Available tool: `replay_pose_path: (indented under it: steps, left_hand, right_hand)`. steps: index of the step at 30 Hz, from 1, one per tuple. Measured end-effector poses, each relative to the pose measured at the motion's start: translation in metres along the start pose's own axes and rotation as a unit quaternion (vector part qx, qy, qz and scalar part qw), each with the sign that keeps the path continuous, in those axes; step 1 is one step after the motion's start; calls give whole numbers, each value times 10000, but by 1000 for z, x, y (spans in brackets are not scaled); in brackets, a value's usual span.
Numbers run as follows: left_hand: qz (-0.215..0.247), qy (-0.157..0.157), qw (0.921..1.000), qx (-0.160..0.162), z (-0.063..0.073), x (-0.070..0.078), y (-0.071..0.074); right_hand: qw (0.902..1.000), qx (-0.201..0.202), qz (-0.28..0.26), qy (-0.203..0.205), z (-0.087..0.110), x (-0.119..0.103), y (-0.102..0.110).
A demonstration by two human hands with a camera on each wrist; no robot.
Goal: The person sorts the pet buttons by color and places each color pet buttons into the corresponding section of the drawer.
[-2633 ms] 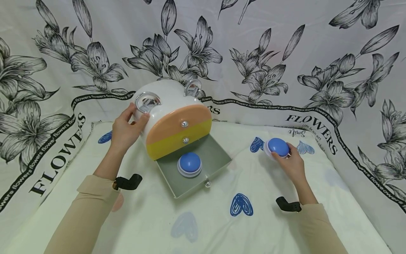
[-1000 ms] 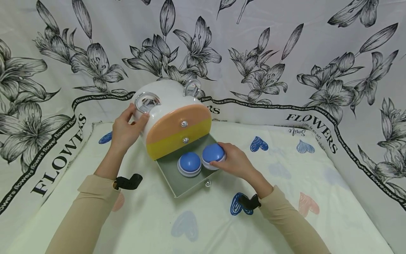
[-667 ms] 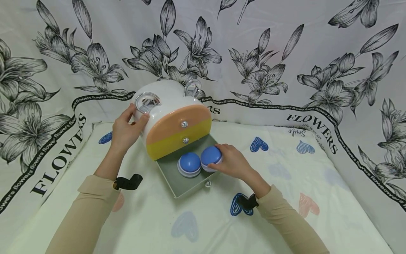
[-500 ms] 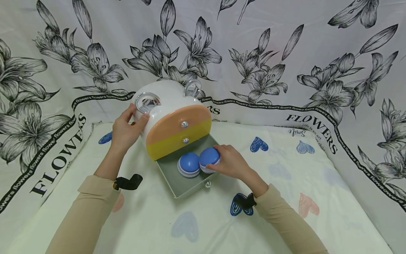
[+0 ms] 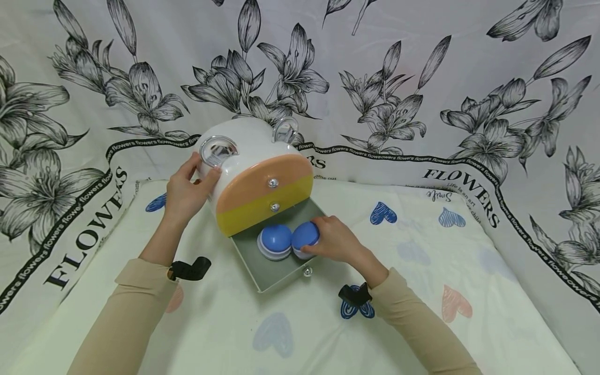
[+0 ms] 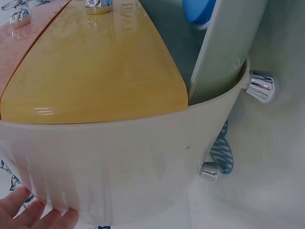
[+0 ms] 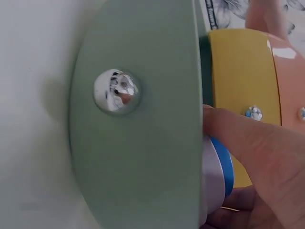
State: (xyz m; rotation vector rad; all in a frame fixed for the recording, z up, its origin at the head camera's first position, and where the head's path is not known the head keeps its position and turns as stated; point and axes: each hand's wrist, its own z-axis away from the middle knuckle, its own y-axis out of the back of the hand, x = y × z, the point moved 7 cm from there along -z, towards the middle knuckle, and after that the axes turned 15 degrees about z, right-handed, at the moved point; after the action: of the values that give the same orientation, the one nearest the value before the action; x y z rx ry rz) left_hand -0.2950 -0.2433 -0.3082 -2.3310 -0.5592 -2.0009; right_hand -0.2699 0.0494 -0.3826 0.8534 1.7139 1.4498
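My right hand (image 5: 335,239) grips a blue-domed push button (image 5: 304,235) with a white base, inside the pulled-out grey-green bottom drawer (image 5: 253,268). It looks tilted against a second blue-domed push button (image 5: 276,238), which stands in the drawer to its left. In the right wrist view, the drawer front hides part of the held button (image 7: 213,176). The drawer belongs to a white rounded drawer box (image 5: 248,133) with orange and yellow fronts. Against the box's left side rests my left hand (image 5: 185,192), thumb near the silver eye-like ring; its fingertips touch the white side in the left wrist view.
Silver knobs (image 5: 307,271) stick out from the drawer fronts. Under the box lies a pale cloth (image 5: 300,333) printed with hearts. A flower-printed curtain (image 5: 356,104) rises behind and along both sides.
From the right, my right hand has brought its push button into the drawer, then lower and further left. The other button has shifted slightly left. My left hand stays on the box.
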Motion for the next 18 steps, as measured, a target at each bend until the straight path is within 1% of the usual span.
replay_pose_path:
  steps: [4,9,14,18]
  left_hand:
    - [11,-4,10000,2,0,0,0]
    - [11,3,10000,15,-1,-1,0]
    - [-25,18,10000,40,-1,-1,0]
    - [-54,34,10000,54,-1,-1,1]
  right_hand:
    - [9999,-93,-81,52,-2,-3,-9]
    - [9996,-185,-214,66,-2,-5,-15]
    - [9988,-407,-268,62,-3,-7,-19]
    - [9971,-689,-328,-13,-5,-8,-23]
